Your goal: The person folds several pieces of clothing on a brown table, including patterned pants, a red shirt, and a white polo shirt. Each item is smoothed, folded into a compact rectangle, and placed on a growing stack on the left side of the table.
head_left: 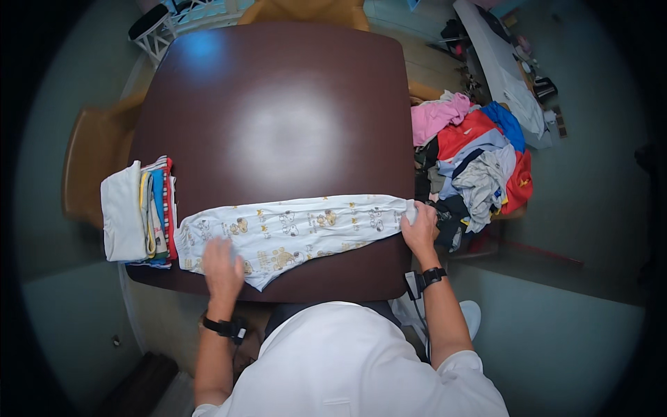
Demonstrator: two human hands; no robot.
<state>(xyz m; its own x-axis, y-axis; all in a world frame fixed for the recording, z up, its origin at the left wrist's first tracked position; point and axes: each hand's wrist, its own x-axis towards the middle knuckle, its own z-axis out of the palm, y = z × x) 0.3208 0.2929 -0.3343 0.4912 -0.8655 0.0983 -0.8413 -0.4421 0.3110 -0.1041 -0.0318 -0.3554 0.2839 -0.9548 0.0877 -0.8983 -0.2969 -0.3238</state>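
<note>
A pair of white children's pants [313,226] with a dog and paw print lies along the table's near edge, folded lengthwise so the legs overlap. Its waist end is at the left and the narrow cuffs are at the right. My right hand [421,233] is closed on the cuff end at the table's right edge, thumb on the cloth. Over the wide waist part is my left hand [222,270], its fingers smeared by motion, so its grip is unclear.
The pants lie on a dark brown table [278,104]. Folded clothes [125,215] are stacked at its left edge. A loose heap of clothes [479,156] sits on a chair to the right. Tan chairs [90,160] stand at the left and far sides.
</note>
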